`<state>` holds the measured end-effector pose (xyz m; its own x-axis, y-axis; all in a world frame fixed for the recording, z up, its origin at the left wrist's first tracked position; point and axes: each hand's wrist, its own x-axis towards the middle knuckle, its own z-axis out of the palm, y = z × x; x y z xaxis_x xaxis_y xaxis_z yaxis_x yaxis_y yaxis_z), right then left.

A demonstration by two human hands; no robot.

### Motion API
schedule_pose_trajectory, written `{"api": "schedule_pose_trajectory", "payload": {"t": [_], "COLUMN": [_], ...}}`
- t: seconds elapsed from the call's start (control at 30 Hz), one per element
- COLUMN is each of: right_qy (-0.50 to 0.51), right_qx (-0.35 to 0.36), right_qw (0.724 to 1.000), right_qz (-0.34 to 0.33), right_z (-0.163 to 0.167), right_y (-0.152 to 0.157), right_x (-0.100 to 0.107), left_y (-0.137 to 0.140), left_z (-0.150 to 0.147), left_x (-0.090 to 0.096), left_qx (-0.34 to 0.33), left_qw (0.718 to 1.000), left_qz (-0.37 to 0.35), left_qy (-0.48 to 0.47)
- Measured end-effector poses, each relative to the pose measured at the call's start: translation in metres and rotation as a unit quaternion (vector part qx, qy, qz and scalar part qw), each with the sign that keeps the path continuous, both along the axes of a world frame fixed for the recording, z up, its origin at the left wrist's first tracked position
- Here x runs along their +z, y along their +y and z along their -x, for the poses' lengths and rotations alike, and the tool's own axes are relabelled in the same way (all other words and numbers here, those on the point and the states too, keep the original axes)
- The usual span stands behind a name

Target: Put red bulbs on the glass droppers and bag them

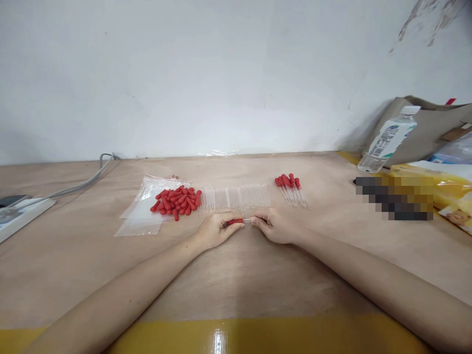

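My left hand (217, 230) is closed on a red rubber dropper bulb (234, 222), pinched between thumb and fingers. My right hand (275, 225) pinches a clear dropper tube (247, 221), whose near end meets the bulb's open end. How deep the tube sits in the bulb I cannot tell. Just beyond my hands lies a row of clear dropper tubes (236, 196). Left of that row is a heap of loose red bulbs (179, 201), partly on clear plastic bags (138, 216). Several droppers with red bulbs fitted (293, 189) lie in a bunch to the right.
A plastic bottle (389, 140) leans against a grey-brown bag (431, 123) at the back right. Yellow packages (420, 172) lie there too, near a blurred-out patch. A grey cable (88, 182) runs to a white power strip (25, 216) on the left. A white wall (221, 78) bounds the table behind.
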<state>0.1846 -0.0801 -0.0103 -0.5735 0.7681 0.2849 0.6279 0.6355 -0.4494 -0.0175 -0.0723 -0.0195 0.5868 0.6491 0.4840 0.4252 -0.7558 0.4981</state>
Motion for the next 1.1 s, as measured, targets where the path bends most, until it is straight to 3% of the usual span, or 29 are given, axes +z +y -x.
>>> {"api": "schedule_pose_trajectory", "payload": {"t": [0.13, 0.27, 0.4, 0.47, 0.57, 0.97, 1.1], "right_qy": [-0.039, -0.042, 0.036, 0.013, -0.041, -0.118, -0.117], "right_qx": [0.001, -0.009, -0.215, -0.347, -0.438, -0.442, -0.427], "right_qw": [0.999, 0.992, 0.970, 0.936, 0.898, 0.888, 0.897], "right_qz": [0.026, 0.117, 0.111, 0.062, 0.028, 0.046, 0.001], "right_z": [-0.001, -0.019, -0.055, -0.071, -0.085, -0.084, -0.074], "right_y": [-0.005, 0.009, 0.039, 0.051, 0.060, 0.060, 0.055], "right_x": [0.021, 0.035, 0.034, 0.031, 0.027, 0.015, 0.014], "left_y": [0.001, 0.002, 0.002, 0.002, 0.001, 0.004, 0.003], "left_z": [0.000, 0.003, 0.005, 0.005, 0.004, 0.004, 0.004], "left_x": [-0.001, -0.002, -0.002, -0.002, -0.001, -0.003, -0.003], "left_qx": [0.025, 0.091, 0.127, 0.119, 0.109, 0.091, 0.090], "left_qw": [0.999, 0.993, 0.989, 0.990, 0.991, 0.992, 0.993], "left_qz": [-0.034, -0.075, -0.078, -0.070, -0.061, -0.066, -0.066], "left_qy": [-0.002, -0.004, 0.023, 0.040, 0.054, 0.051, 0.048]}}
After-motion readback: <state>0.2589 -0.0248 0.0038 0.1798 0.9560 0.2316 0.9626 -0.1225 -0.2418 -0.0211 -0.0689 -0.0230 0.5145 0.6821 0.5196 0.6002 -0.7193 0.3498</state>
